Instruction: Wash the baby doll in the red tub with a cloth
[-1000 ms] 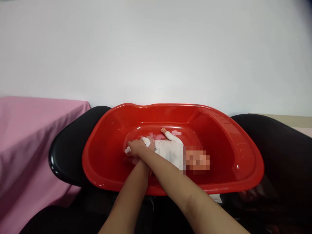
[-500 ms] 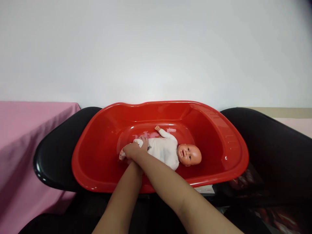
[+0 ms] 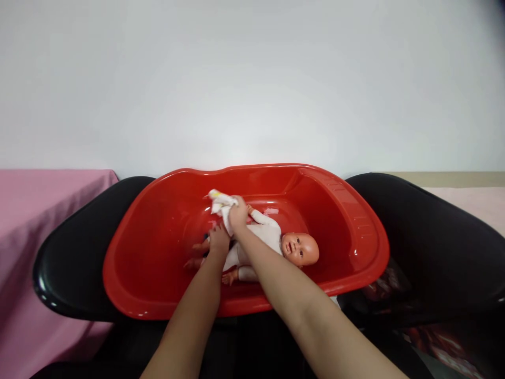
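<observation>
A baby doll (image 3: 266,235) in a white top lies on its back in the red baby bathtub (image 3: 138,263), head to the right and bare legs to the left. My right hand (image 3: 239,215) is closed on a bunched white cloth (image 3: 221,202) with yellow marks, raised above the doll's middle. Just below and left, my left hand (image 3: 219,239) is closed at the cloth's lower end, over the doll's upper legs. Some of its fingers are hidden. A small dark patch shows beside the left hand; what it is I cannot tell.
Black supports (image 3: 79,258) stick out on both sides of the tub. Pink cloth covers a table (image 3: 47,210) at the left, and a pale surface (image 3: 469,202) lies at the right. A white wall (image 3: 252,79) rises behind. Dark printed items (image 3: 445,347) are at lower right.
My crossed forearms have come apart. My right hand has moved up and right from the doll's feet, raising the white cloth; my left hand has shifted slightly left. The doll's legs now show bare.
</observation>
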`<control>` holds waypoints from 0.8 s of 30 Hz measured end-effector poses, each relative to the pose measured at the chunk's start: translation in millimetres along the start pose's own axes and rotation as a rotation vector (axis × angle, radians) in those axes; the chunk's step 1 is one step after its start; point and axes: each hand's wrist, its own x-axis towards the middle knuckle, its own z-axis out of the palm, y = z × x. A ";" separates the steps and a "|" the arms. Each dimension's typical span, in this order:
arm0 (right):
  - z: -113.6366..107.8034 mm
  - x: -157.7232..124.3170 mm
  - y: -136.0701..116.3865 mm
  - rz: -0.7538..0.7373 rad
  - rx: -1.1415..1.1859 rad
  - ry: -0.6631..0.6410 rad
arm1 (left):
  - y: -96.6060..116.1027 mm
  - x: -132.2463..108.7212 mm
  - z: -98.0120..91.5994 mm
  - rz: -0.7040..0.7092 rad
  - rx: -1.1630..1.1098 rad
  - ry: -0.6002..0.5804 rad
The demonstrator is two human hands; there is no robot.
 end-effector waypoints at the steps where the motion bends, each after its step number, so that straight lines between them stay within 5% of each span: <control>1: -15.4 12.0 0.0 0.032 -0.033 0.129 | 0.9 -1.2 -1.6 -0.011 0.042 0.003; 4: -59.4 37.4 7.4 0.050 -0.198 0.360 | 3.7 -3.7 -5.2 -0.011 0.170 -0.002; 8: -91.0 43.8 30.6 0.122 -0.627 0.187 | 6.5 -4.0 -6.8 -0.020 0.280 -0.014; 14: -85.4 33.2 63.0 0.200 -0.823 -0.106 | 5.7 -5.3 -5.8 -0.040 0.245 -0.012; 24: -96.2 27.3 65.1 0.228 -0.950 -0.172 | 1.5 -5.6 -2.7 -0.048 0.014 0.038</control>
